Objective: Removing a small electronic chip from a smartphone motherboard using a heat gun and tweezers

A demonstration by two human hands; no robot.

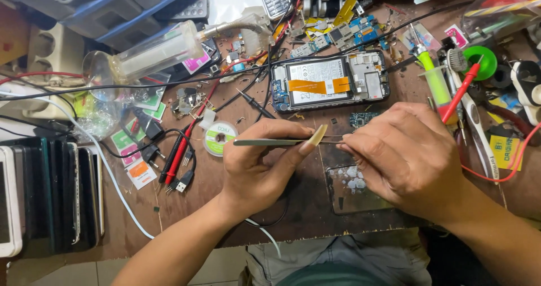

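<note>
Head view. Left hand (256,165): fingers pressed together, pinching metal tweezers (282,142), held level, tips pointing toward 3 o'clock. Right hand (406,156): fingertips closed at the tweezer tips; whatever sits pinched there too small to tell. Both hands meeting over the brown workbench (186,218), just above a clear glass panel (352,187) lying flat at 6 o'clock of the fingertips. Opened phone (329,83), back removed, battery and orange ribbon exposed, at 12 o'clock, apart from the hands. Small green circuit piece (363,118) between phone and right hand. Solder wick spool (218,136) at 9 o'clock, near the left hand. Red probe (459,94) at 2 o'clock.
</note>
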